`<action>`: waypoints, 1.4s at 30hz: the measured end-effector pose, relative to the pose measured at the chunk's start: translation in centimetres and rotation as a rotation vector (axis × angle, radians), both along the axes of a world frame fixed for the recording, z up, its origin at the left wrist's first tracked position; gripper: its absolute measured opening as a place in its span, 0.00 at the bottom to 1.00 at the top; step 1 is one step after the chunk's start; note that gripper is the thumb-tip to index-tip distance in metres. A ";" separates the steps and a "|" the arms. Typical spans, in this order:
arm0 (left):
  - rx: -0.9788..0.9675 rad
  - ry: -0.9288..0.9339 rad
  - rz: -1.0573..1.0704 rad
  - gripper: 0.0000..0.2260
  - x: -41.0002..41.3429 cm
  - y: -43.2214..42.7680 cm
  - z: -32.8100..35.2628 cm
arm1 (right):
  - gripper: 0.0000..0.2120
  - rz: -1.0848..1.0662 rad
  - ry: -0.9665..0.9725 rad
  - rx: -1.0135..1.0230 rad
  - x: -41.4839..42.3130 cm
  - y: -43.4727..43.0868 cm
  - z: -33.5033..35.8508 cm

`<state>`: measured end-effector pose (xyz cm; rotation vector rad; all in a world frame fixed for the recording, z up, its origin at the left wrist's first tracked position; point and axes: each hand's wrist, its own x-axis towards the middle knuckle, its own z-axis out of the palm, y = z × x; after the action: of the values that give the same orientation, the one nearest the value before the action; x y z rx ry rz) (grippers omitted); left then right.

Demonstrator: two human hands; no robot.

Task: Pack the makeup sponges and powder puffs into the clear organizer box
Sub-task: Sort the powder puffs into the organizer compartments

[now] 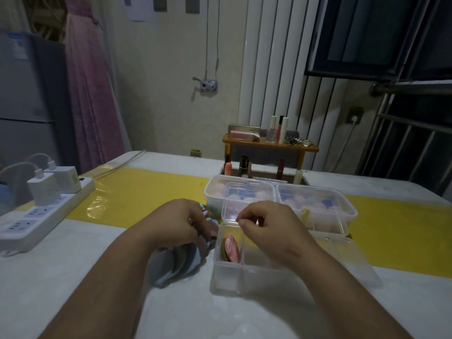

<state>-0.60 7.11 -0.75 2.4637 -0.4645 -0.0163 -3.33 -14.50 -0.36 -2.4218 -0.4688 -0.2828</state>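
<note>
The clear organizer box [228,277] stands open in front of me, its lid [249,199] raised behind it. In its left compartment a pink swirled powder puff [231,248] stands on edge beside darker puffs. Left of the box lies a fanned pile of blue and grey powder puffs [181,265]. My left hand [176,223] reaches over this pile, and its curled fingers grip the top puffs next to the box wall. My right hand [269,231] hovers over the box with fingers curled, thumb and forefinger together. Nothing shows between them.
Two clear tubs [215,189] [347,211] behind the box hold pastel makeup sponges. A white power strip [36,216] with chargers lies at the left. A small wooden shelf [271,145] with cosmetics stands at the table's far edge. A yellow strip [146,192] crosses the white table.
</note>
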 end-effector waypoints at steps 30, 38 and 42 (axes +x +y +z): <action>-0.857 -0.141 0.136 0.10 1.3 0.0 -0.4 | 0.08 0.032 -0.014 0.117 -0.1 0.3 -0.3; -1.001 0.073 0.007 0.07 0.7 -1.2 -0.4 | 0.12 0.062 -0.010 0.154 0.0 0.4 -0.4; -1.049 0.102 -0.024 0.07 0.8 -1.0 -0.5 | 0.12 0.046 -0.005 0.165 0.0 0.4 -0.3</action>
<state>0.23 6.16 -1.24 1.4190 -0.3297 0.0736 -3.32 -14.08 -0.63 -2.2473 -0.4832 -0.2954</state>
